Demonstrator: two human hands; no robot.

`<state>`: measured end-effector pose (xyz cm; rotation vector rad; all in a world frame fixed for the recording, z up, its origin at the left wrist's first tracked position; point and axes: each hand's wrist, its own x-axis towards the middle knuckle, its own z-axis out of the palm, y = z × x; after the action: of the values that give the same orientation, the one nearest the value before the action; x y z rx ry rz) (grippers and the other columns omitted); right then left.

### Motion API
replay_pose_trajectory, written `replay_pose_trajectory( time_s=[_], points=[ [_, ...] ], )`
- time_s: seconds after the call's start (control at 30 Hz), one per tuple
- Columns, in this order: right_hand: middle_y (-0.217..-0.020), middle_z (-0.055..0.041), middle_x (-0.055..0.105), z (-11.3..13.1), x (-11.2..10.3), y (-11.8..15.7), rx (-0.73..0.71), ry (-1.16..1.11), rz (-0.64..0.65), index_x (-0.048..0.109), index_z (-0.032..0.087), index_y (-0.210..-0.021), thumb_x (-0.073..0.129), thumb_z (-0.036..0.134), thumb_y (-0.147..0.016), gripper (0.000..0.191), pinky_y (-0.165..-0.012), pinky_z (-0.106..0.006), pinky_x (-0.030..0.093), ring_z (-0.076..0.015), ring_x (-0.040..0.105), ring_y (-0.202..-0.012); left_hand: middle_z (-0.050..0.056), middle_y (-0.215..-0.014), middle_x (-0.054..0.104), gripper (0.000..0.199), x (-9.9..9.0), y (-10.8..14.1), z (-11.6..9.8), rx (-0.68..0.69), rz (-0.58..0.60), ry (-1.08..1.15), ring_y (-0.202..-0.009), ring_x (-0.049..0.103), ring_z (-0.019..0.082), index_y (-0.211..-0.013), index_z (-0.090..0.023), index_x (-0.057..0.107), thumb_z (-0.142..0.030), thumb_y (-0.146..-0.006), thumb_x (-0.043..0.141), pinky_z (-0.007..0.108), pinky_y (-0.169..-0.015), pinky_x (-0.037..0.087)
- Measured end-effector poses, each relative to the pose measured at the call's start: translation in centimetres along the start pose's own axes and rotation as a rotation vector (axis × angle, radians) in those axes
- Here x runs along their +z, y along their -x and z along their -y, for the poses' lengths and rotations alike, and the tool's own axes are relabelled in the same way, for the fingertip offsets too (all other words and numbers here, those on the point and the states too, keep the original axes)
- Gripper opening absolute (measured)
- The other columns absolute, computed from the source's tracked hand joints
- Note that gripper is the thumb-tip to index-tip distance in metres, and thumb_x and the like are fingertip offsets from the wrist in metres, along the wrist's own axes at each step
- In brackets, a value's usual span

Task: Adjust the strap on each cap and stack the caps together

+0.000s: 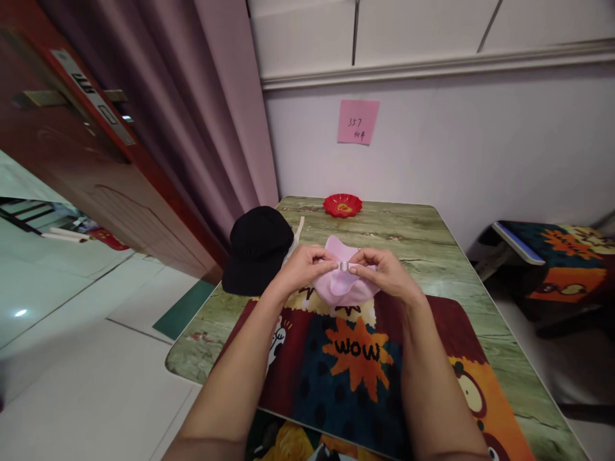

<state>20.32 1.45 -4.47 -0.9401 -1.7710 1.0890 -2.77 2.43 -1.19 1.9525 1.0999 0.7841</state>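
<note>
A pink cap [348, 292] rests at the middle of the table, its back strap and small metal buckle [344, 266] turned toward me. From the left, my left hand [310, 266] pinches the strap beside the buckle. My right hand [382, 269] pinches the strap on the buckle's other side, thumb and forefinger closed. To the left of my hands lies a black cap [262, 246], brim toward me, with a pale strip [300, 229] showing behind it.
Under my forearms a colourful mat [317, 358] covers part of the green wood-patterned table [408, 230]. A red scalloped dish [343, 205] stands near the wall. A pink note [358, 121] is stuck above it. An open door [120, 160] and a curtain [230, 96] stand at left.
</note>
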Motion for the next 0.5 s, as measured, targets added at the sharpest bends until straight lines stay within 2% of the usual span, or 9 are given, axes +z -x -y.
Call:
replay_pose_trajectory(
  time_s=[0.07,0.13,0.23,0.27,0.33,0.4,0.47,0.5],
  points=[
    [-0.093,-0.0060,0.077,-0.4,-0.4,0.1,0.015,-0.030,-0.043,0.078,0.018,-0.093,0.073,0.046,-0.086,0.029,-0.076,-0.030,0.051,-0.0199,0.068,-0.085,0.005,-0.093,0.072,0.023,-0.7,0.5,0.4,0.076,-0.007,-0.051,-0.086,0.065,0.018,-0.093,-0.019,0.078,-0.036,-0.087,0.066,0.027,-0.078,0.049],
    [-0.103,-0.0074,0.078,-1.3,-1.4,0.4,0.032,-0.071,-0.166,0.078,0.020,-0.100,0.069,0.047,-0.089,0.031,-0.086,-0.033,0.053,-0.0227,0.070,-0.097,0.007,-0.105,0.072,0.026,-1.9,1.0,1.3,0.126,-0.075,-0.117,-0.098,0.066,0.020,-0.103,-0.020,0.078,-0.036,-0.092,0.060,0.030,-0.087,0.050],
    [-0.105,-0.0087,0.078,-3.4,-3.8,1.4,0.078,-0.006,-0.345,0.077,0.020,-0.103,0.061,0.047,-0.093,0.032,-0.091,-0.040,0.055,-0.0247,0.072,-0.098,0.009,-0.118,0.069,0.030,-3.8,1.8,3.5,0.087,-0.202,-0.294,-0.107,0.065,0.022,-0.114,-0.020,0.073,-0.028,-0.094,0.053,0.035,-0.096,0.051],
    [-0.105,-0.0091,0.078,-4.3,-4.6,1.9,0.109,0.085,-0.345,0.077,0.020,-0.105,0.061,0.043,-0.093,0.031,-0.091,-0.042,0.055,-0.0255,0.072,-0.096,0.009,-0.125,0.066,0.034,-4.2,2.0,4.3,0.070,-0.196,-0.368,-0.113,0.064,0.023,-0.121,-0.021,0.071,-0.023,-0.091,0.053,0.037,-0.100,0.050],
    [-0.113,-0.0090,0.077,-5.8,-5.9,3.1,0.191,0.336,-0.261,0.075,0.023,-0.115,0.064,0.031,-0.087,0.031,-0.097,-0.047,0.053,-0.0281,0.071,-0.102,0.011,-0.144,0.056,0.057,-4.4,2.1,5.8,0.044,-0.128,-0.494,-0.130,0.055,0.027,-0.139,-0.023,0.059,-0.012,-0.083,0.056,0.043,-0.112,0.044],
    [-0.128,-0.0082,0.071,-7.0,-6.2,4.3,0.208,0.535,-0.170,0.069,0.028,-0.130,0.069,0.020,-0.078,0.052,-0.105,-0.050,0.048,-0.0307,0.066,-0.116,0.012,-0.158,0.041,0.079,-4.0,1.9,6.9,0.034,-0.048,-0.535,-0.146,0.041,0.031,-0.152,-0.025,0.044,-0.009,-0.077,0.060,0.050,-0.119,0.034],
    [-0.144,-0.0071,0.061,-7.6,-5.4,5.1,0.164,0.583,-0.101,0.062,0.032,-0.140,0.073,0.018,-0.074,0.068,-0.112,-0.051,0.042,-0.0313,0.057,-0.131,0.013,-0.163,0.033,0.079,-3.3,1.1,7.5,0.040,0.017,-0.473,-0.150,0.033,0.033,-0.151,-0.025,0.045,-0.012,-0.076,0.065,0.053,-0.121,0.031],
    [-0.149,-0.0068,0.056,-7.6,-4.8,5.3,0.134,0.558,-0.082,0.062,0.033,-0.138,0.075,0.021,-0.075,0.066,-0.113,-0.050,0.041,-0.0309,0.053,-0.135,0.014,-0.163,0.033,0.069,-3.0,0.7,7.6,0.049,0.045,-0.413,-0.151,0.033,0.034,-0.143,-0.024,0.054,-0.015,-0.076,0.067,0.052,-0.121,0.031]
  ],
)
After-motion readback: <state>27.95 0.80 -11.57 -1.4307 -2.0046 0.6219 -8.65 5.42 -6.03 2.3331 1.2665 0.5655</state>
